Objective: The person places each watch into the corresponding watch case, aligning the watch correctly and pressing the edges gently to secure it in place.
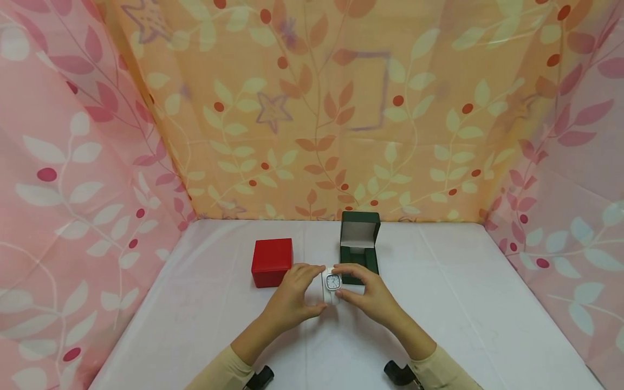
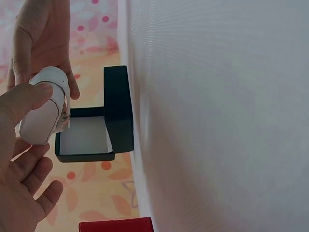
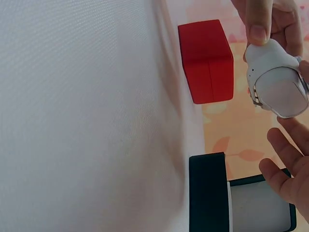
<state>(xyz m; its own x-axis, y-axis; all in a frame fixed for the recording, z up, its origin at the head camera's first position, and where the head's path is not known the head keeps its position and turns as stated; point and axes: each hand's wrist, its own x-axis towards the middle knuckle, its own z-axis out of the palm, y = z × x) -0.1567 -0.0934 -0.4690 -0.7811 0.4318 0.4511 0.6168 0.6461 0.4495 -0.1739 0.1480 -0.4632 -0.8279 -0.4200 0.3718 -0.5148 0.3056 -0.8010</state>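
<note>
A white wristwatch (image 1: 333,282) with a squarish case and pale dial is held upright between both hands, above the white table. My left hand (image 1: 292,302) grips it from the left, its thumb pressed on the white band in the left wrist view. From the other side my right hand (image 1: 375,303) pinches the case with thumb and fingers. The band curves round in a thick loop (image 3: 273,58); whether something fills it I cannot tell. Just behind the right hand stands a dark green box (image 1: 360,217), its lid raised and its lining light grey.
A closed red box (image 1: 273,255) sits behind the left hand, left of the green one. Beneath everything lies a white tablecloth (image 1: 443,303). An orange leaf-patterned curtain (image 1: 312,135) hangs at the back, with pink patterned curtains on both sides.
</note>
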